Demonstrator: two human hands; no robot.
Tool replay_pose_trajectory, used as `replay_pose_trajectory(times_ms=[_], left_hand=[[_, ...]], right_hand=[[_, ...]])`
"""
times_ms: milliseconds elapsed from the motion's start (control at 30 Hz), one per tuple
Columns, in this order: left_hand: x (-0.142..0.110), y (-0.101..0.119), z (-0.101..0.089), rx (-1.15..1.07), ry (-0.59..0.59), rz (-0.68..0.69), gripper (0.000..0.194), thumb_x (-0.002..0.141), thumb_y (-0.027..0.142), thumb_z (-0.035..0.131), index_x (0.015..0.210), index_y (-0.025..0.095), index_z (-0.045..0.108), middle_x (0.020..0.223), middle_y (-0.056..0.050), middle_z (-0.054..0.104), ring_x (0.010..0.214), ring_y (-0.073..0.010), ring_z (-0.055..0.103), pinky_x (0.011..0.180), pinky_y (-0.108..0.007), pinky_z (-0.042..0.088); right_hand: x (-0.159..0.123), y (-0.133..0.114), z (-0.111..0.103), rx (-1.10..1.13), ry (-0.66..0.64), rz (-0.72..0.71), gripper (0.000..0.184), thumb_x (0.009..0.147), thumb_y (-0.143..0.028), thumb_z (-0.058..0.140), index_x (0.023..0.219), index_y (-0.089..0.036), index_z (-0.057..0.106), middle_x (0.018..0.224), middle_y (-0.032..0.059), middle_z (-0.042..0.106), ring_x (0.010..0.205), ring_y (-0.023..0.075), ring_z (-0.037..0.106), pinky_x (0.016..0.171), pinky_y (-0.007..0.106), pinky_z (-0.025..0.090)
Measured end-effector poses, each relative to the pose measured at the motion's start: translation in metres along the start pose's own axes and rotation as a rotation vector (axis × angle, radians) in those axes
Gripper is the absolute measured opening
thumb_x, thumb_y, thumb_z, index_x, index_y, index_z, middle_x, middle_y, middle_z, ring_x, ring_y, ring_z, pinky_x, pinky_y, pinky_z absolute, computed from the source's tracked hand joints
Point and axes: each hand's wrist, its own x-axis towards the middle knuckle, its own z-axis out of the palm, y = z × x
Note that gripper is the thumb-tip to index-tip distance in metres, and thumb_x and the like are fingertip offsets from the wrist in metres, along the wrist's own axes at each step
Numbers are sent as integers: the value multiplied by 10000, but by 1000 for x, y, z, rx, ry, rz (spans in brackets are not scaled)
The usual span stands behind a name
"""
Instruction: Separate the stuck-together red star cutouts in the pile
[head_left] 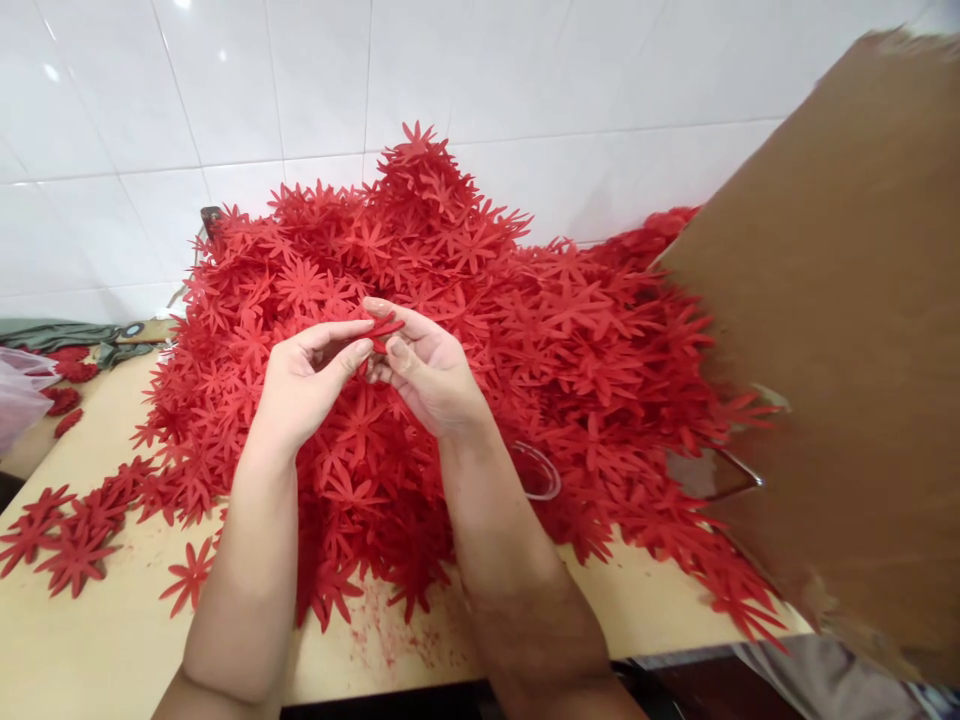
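Note:
A red flower-shaped cutout with narrow petals is pinched between my two hands, in front of a big heap of like cutouts. My left hand holds it from the left between thumb and forefinger. From the right, my right hand grips it with thumb and fingers. Part of the cutout is hidden behind the fingers. Below and behind both hands spreads the heap of red flower cutouts, piled against the wall.
A large brown cardboard sheet stands at the right. A clear plastic rim pokes out of the heap beside my right forearm. Loose cutouts lie on the pale table. White tiles form the wall behind.

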Motion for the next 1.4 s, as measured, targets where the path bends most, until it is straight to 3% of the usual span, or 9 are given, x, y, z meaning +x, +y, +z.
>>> replay_pose_trajectory(times_ms=[267,467,800,1167,1400], left_hand=[[4,-8,-4,-1,75,-28,264,654,306,737,863,145,721,860,-56,735,768,-131,666,737,-244,533],[3,-9,4,51,85,12,213,706,250,688,891,148,720,934,-61,734,867,-147,671,828,-260,524],[-2,1,-3,19,64,32,235,696,279,709,899,161,723,943,-60,736,873,-154,679,821,-260,534],[-3,2,-3,30,45,3,250,706,277,702,916,143,722,961,-70,733,895,-161,676,839,-255,526],[-4,6,0,86,27,25,237,722,245,686,929,134,714,977,-66,730,910,-157,674,849,-250,524]], right_hand=[[0,2,8,23,46,64,591,588,-456,759,1094,-235,548,828,-27,625,719,91,604,689,252,544],[-3,-6,7,18,155,67,518,545,-399,791,994,-224,601,900,-17,654,773,90,604,681,232,562],[-6,-12,-2,106,2,63,379,659,-367,710,1010,-246,634,940,-12,684,839,109,639,777,303,569],[-5,-13,-2,165,7,77,305,654,-282,694,951,-215,665,844,-21,705,764,92,650,723,249,563],[-5,-16,0,65,63,33,270,635,-161,569,890,-196,648,775,-19,694,686,83,628,693,237,543]])
